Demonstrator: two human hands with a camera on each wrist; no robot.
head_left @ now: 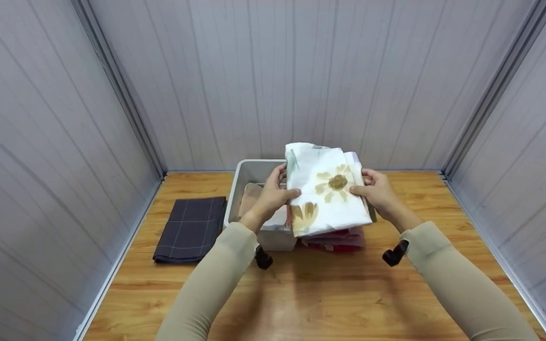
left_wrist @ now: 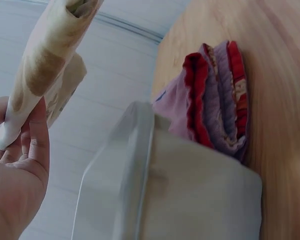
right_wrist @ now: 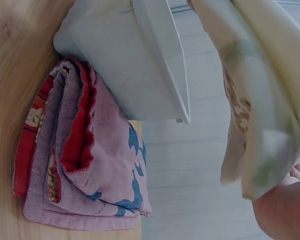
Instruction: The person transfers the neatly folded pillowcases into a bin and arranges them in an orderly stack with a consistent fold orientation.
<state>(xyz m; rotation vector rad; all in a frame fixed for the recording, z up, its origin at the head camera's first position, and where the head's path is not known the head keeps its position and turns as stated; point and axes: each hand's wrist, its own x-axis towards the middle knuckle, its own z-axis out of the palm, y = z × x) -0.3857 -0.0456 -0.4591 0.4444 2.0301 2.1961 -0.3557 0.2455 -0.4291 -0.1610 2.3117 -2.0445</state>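
Both hands hold a folded white cloth (head_left: 330,199) with brown flowers, up above the floor. My left hand (head_left: 270,195) pinches its left edge, thumb on the front and fingers behind. At the opposite edge my right hand (head_left: 383,195) grips it in the same way. The cloth hangs partly over a light grey bin (head_left: 233,194), which holds folded fabric, pinkish and whitish where it shows. Beneath the cloth, against the bin's right side, lies a folded mauve and red cloth (right_wrist: 110,165) with blue patches. In the left wrist view the white cloth's lower edge looks rolled over.
A dark folded cloth (head_left: 192,227) with thin light lines lies on the wooden floor (head_left: 320,303) left of the bin. Pale panel walls (head_left: 273,85) stand behind and on both sides. A black device (head_left: 263,259) hangs at each wrist.
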